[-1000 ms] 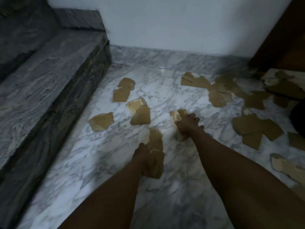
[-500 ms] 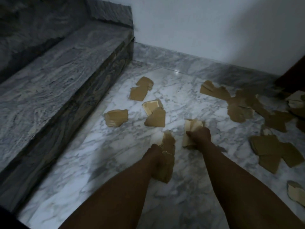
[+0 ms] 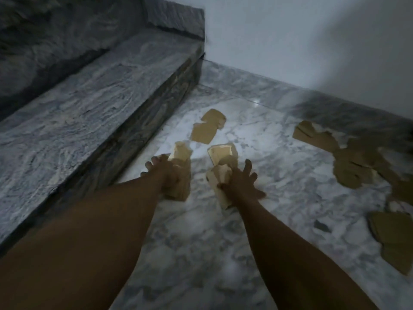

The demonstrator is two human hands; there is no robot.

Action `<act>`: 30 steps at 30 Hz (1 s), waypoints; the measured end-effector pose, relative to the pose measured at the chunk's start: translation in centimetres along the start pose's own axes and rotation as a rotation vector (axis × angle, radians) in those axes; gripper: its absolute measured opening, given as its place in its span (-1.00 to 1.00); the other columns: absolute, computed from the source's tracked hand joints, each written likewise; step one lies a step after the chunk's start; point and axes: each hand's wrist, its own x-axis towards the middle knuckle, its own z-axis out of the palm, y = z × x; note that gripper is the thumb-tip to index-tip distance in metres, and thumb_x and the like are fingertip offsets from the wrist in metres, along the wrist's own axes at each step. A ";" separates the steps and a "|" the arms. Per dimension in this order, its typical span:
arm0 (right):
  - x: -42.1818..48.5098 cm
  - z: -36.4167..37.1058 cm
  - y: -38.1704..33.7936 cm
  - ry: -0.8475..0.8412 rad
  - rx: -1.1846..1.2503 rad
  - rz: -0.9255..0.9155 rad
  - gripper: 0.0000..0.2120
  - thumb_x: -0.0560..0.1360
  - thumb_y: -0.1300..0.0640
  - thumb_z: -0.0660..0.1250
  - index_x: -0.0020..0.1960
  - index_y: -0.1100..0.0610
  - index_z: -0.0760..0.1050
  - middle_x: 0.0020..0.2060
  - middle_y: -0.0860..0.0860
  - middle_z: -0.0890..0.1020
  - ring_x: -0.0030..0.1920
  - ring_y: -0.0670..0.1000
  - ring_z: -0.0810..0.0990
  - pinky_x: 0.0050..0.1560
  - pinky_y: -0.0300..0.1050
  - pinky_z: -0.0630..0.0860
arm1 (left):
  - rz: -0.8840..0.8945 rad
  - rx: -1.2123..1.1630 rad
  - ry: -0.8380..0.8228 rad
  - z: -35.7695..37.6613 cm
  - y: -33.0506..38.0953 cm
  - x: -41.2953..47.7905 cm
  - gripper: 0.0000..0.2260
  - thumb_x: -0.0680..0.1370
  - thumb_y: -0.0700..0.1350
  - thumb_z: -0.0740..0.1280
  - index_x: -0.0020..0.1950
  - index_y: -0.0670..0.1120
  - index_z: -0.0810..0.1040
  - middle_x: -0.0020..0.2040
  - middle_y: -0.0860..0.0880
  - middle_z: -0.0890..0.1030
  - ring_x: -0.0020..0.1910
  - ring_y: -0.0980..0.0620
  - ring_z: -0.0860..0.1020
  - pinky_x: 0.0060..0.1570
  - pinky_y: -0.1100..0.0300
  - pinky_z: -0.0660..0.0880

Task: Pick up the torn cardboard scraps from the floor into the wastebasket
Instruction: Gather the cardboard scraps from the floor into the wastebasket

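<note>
The torn cardboard is partly gathered. The left bundle (image 3: 182, 182) is clamped in the left hand (image 3: 166, 175). The right bundle (image 3: 218, 186) is pinned under the thumb of the right hand (image 3: 240, 186), whose other fingers (image 3: 247, 168) spread forward, free. Just ahead of those fingertips a light scrap (image 3: 222, 152) lies flat on the floor (image 3: 279, 153), seemingly touching the right bundle's far edge. Further ahead sits a pair of scraps (image 3: 207, 127). Well out to the right of the grip, a heap of scraps (image 3: 348, 162) spreads below the wall (image 3: 312, 52). A stone step (image 3: 89, 104) runs just left of the left hand. The wastebasket is not in view.

The step in hand looks like adding the light scrap to the right bundle. Flat card on polished stone resists lifting, so it is best to drag it back against the bundle and hook a raised edge. The thumb should press firmly throughout so the pinned pieces do not fan out.
</note>
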 end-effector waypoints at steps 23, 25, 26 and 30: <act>3.9 -0.6 -0.6 -0.205 -0.042 -0.306 -0.27 0.32 -0.05 0.58 0.37 0.19 0.40 0.24 0.13 0.55 0.22 0.14 0.55 0.18 0.02 0.48 | 0.071 0.303 0.025 -0.3 0.4 1.7 -0.15 0.32 0.32 0.45 0.43 -0.09 0.21 0.39 -0.18 0.28 0.39 -0.22 0.24 0.27 -0.12 0.29; 4.7 -1.5 -1.1 -0.172 0.164 -0.253 -0.37 0.35 -0.05 0.55 0.30 0.25 0.49 0.17 0.18 0.60 0.15 0.16 0.60 0.12 0.00 0.55 | 0.060 0.370 0.025 -0.1 0.3 1.8 -0.25 0.40 0.32 0.36 0.44 -0.07 0.27 0.40 -0.16 0.27 0.39 -0.21 0.22 0.30 -0.14 0.24; 4.9 -2.0 -1.5 -0.144 0.289 -0.221 -0.37 0.34 -0.07 0.55 0.28 0.23 0.51 0.18 0.19 0.60 0.16 0.18 0.60 0.16 0.06 0.56 | 0.061 0.395 0.046 0.0 0.2 1.8 -0.32 0.44 0.30 0.32 0.44 -0.05 0.29 0.39 -0.15 0.28 0.38 -0.20 0.22 0.31 -0.15 0.23; 6.5 -1.7 -3.9 -0.101 0.223 -0.143 -0.19 0.31 -0.25 0.47 0.45 0.05 0.33 0.38 0.17 0.34 0.40 0.21 0.31 0.34 0.15 0.36 | 0.055 0.415 0.113 0.9 0.1 1.8 -0.45 0.50 0.23 0.26 0.39 -0.04 0.34 0.36 -0.13 0.28 0.34 -0.19 0.23 0.30 -0.18 0.20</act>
